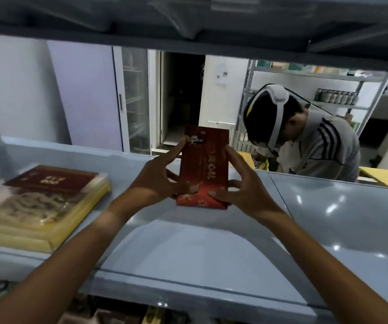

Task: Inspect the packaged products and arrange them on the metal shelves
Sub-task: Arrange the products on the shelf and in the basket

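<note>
The left hand (162,181) and right hand (242,190) are pinching the red packet (203,167) upright mid-shelf (328,206); it should be settling flat-bottomed before fingers are loosening.

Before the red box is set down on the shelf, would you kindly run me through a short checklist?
1. Left hand has a grip on the red box: ok.
2. Right hand holds its other side: ok.
3. Box is upright, label facing the camera: ok.
4. Bare shelf lies to the right of the box: ok.
5. Box is apart from the yellow package on the left: ok.
6. Box bottom touches the shelf: cannot tell.
</note>
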